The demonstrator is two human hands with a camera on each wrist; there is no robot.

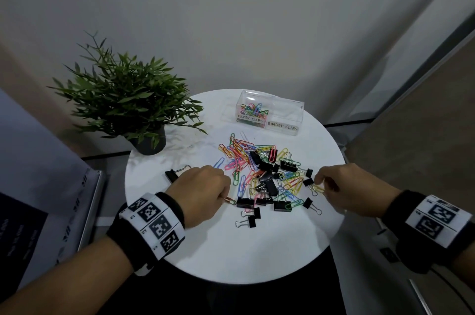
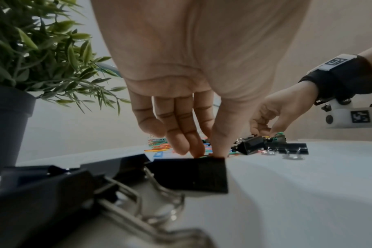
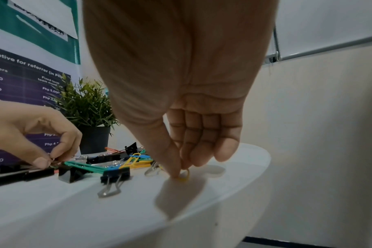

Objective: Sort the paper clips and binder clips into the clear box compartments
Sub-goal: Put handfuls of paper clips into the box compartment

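Note:
A clear box [image 1: 284,115] labelled PAPER CLIPS and BINDER CLIPS stands at the back of the round white table [image 1: 231,250]. Its left compartment holds coloured paper clips [image 1: 253,109]; the right one looks empty. A mixed pile of coloured paper clips and black binder clips [image 1: 264,175] covers the table's middle. At the pile's left edge my left hand [image 1: 224,197] pinches an orange paper clip [image 1: 230,200] between thumb and forefinger; in the left wrist view a black binder clip [image 2: 191,174] hides the pinch. On the pile's right, my right hand [image 3: 181,172] pinches a yellow paper clip [image 3: 184,177] lying on the table.
A potted plant [image 1: 123,103] stands at the table's back left. One black binder clip [image 1: 172,174] lies alone left of my left hand. Two more [image 1: 250,218] lie near the front of the pile. The table edge runs close to my right hand.

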